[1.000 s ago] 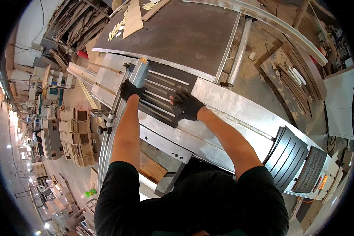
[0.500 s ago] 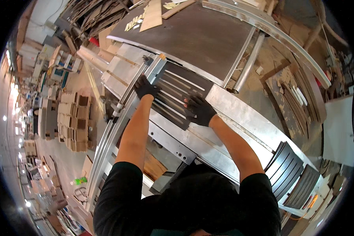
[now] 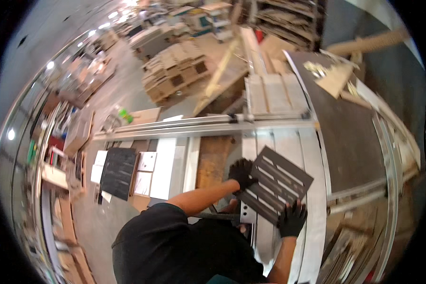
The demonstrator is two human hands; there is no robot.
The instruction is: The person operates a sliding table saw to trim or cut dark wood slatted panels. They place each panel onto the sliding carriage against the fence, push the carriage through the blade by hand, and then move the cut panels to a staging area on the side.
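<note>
A dark rectangular panel [image 3: 271, 190] with several long parallel slots is held at a slant over the light metal saw table [image 3: 312, 165]. My left hand [image 3: 242, 174], in a black glove with bare fingertips, grips the panel's left edge. On the panel's near right corner, my right hand [image 3: 292, 219], gloved the same way, has its fingers closed around the edge. The undersides of both grips are hidden, and the pale table shows through the slots.
A metal fence rail [image 3: 208, 128] crosses beyond the panel. To the left lies a stack of black slotted panels [image 3: 118, 173] beside white pieces. A dark side table [image 3: 350, 142] with wood offcuts [image 3: 335, 80] stands at right. Stacked brown boards [image 3: 175, 71] sit on the floor farther off.
My view has swung left, bringing the stack of black panels at left into sight. The slotted panel has come away from the fence and turned, with both hands moved to its edges.
</note>
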